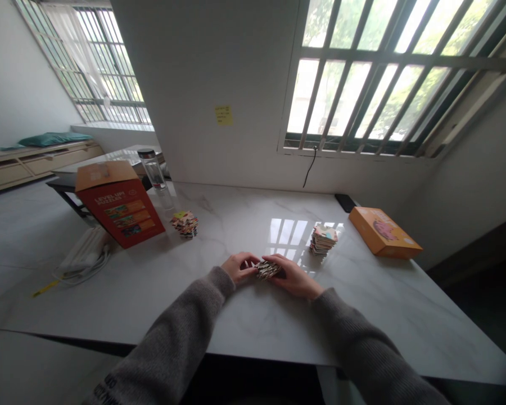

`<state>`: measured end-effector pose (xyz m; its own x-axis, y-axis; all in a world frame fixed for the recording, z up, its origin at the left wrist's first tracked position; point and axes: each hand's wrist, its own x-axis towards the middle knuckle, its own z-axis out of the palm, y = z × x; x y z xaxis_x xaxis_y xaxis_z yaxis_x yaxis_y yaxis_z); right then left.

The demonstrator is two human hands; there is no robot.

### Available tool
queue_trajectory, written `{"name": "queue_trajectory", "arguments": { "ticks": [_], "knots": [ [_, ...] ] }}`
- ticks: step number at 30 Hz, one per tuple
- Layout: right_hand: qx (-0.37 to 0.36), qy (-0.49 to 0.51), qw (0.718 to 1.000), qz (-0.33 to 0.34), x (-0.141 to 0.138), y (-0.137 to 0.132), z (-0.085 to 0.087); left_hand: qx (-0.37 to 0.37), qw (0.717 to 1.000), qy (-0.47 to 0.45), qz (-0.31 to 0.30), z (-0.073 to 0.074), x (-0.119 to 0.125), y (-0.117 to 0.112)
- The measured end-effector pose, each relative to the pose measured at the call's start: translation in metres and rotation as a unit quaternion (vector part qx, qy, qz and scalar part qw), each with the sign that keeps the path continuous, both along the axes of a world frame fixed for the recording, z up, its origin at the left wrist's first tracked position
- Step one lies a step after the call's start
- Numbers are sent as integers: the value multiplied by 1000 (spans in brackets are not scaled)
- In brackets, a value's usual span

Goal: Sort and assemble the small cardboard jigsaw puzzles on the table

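1. A bright room with barred windows at the upper left and upper right of the frame, above a white marble desk (219, 320) that fills the lower half.
2. At lower centre, the left hand (239, 268) and right hand (293, 275) press together from either side on a small stack of puzzle pieces (267, 270), clamping it between them.
3. Right of centre, just beyond the right hand, stands a taller, tidier stack of puzzle pieces (322, 240).
4. Left of centre, a loose heap of puzzle pieces (185, 224) remains unsquared.
5. A red puzzle carton (120, 205) stands at the left, and a flat orange box (383, 232) lies at the right. Two lots are stacked; one is left loose.
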<state>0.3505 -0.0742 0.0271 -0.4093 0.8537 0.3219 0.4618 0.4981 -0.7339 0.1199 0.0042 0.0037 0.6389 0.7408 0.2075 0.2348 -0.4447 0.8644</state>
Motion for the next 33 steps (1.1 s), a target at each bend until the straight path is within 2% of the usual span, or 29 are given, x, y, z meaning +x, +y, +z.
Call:
{"name": "queue_trajectory", "arguments": {
  "ticks": [5,11,23,30,33],
  "knots": [
    [9,9,1000,-24,1,0,1,-23,999,-8,22,1,0,-1],
    [-25,30,997,-60,1,0,-2,-66,997,-34,9,1,0,0],
    [-36,48,995,-81,-1,-1,-2,-8,998,-25,54,-3,7,2],
    [-46,49,995,-79,1,0,-6,-52,995,-54,64,-6,10,4],
    [-47,51,994,-85,0,-1,-5,-41,993,-48,103,-4,9,5]
  ]
}}
